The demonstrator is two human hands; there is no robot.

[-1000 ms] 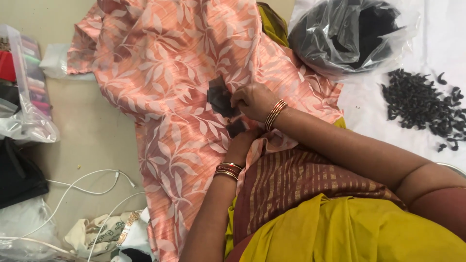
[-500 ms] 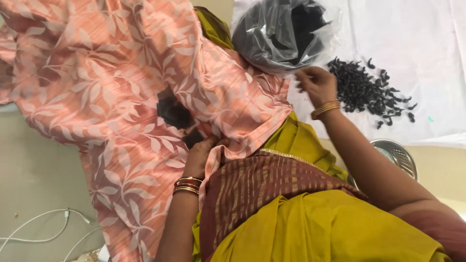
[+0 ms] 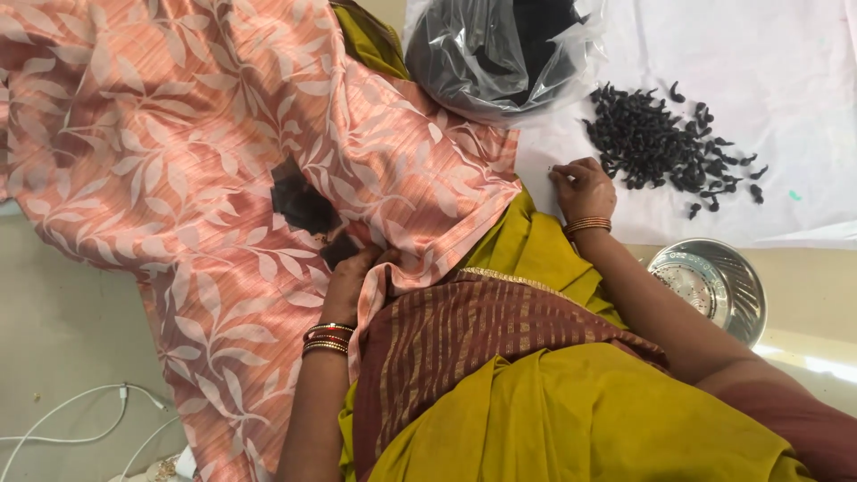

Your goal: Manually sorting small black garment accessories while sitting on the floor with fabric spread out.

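My left hand (image 3: 350, 278) rests on the peach leaf-patterned cloth (image 3: 178, 152), its fingers closed on a small dark clump (image 3: 337, 250). A larger dark clump (image 3: 302, 203) lies on the cloth just above it. My right hand (image 3: 585, 186) reaches over the white sheet (image 3: 786, 54), fingers bent at the near edge of a heap of small black curled pieces (image 3: 665, 147). Whether it holds a piece, I cannot tell. Both wrists carry bangles.
A clear plastic bag (image 3: 500, 49) filled with dark material sits at the top, beside the heap. A round steel bowl (image 3: 714, 284) stands on the floor at the right. White cables (image 3: 80, 428) lie at the lower left. Olive and maroon clothing covers my lap.
My right hand has left the dark clump on the cloth and swung right to the black heap on the white sheet. The view has shifted right. My left hand stays on the cloth.
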